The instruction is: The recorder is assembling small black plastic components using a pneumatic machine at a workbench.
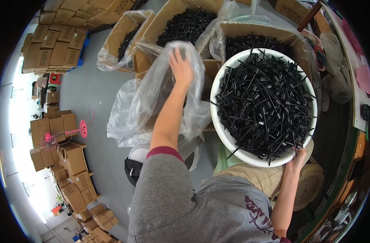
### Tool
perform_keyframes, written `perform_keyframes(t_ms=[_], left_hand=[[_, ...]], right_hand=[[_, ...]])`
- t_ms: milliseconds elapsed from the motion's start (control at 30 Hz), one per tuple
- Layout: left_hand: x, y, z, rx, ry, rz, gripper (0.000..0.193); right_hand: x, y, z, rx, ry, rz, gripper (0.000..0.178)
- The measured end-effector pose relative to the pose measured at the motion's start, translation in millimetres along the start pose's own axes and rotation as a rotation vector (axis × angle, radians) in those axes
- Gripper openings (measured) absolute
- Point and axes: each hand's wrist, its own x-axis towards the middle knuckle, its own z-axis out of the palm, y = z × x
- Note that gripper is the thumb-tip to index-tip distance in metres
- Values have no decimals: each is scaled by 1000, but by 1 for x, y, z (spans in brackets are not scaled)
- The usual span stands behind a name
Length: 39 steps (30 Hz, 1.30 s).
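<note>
My left hand [180, 69] reaches forward with its fingers spread over a clear plastic bag [152, 91], which lines a cardboard box in front of me. At my right, my right hand [297, 159] grips the near right rim of a round white plastic basket [215, 115]. Heaped in that basket are many small black plastic parts [266, 105] with thin stems, a few sticking out past the rim. The basket sits above my lap. What lies inside the lined box is mostly hidden by the bag and my arm.
Beyond stand several plastic-lined cartons of similar black parts, including a large middle carton [185, 26] and a smaller left one [126, 40]. Stacked cardboard boxes [51, 44] and a pink fan [48, 139] are at the left. A workbench edge [353, 81] runs along the right.
</note>
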Motion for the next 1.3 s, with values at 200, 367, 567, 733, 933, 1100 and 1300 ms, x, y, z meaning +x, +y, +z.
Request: perform_keyframes(t_ms=[200, 367, 567, 733, 933, 1100, 1300], left_hand=[[24, 55, 44, -400, -280, -137, 38], [2, 91, 66, -751, -232, -53, 31], [-60, 17, -22, -818, -510, -194, 31], [-194, 40, -45, -860, -527, -393, 62], [-186, 180, -79, -364, -581, 149, 66], [-218, 217, -63, -391, -600, 176, 69], [-280, 109, -154, -923, -706, 45, 74]], right_hand=[[-7, -1, 29, -16, 134, -2, 21], [-14, -7, 13, -46, 56, -11, 23], [-21, -13, 36, -43, 175, -49, 30], [-23, -14, 29, 51, -29, 60, 37], [-39, -23, 61, 5, 73, 77, 42], [-40, -13, 52, 125, -29, 86, 36], [-67, -5, 108, 63, -18, 162, 28]])
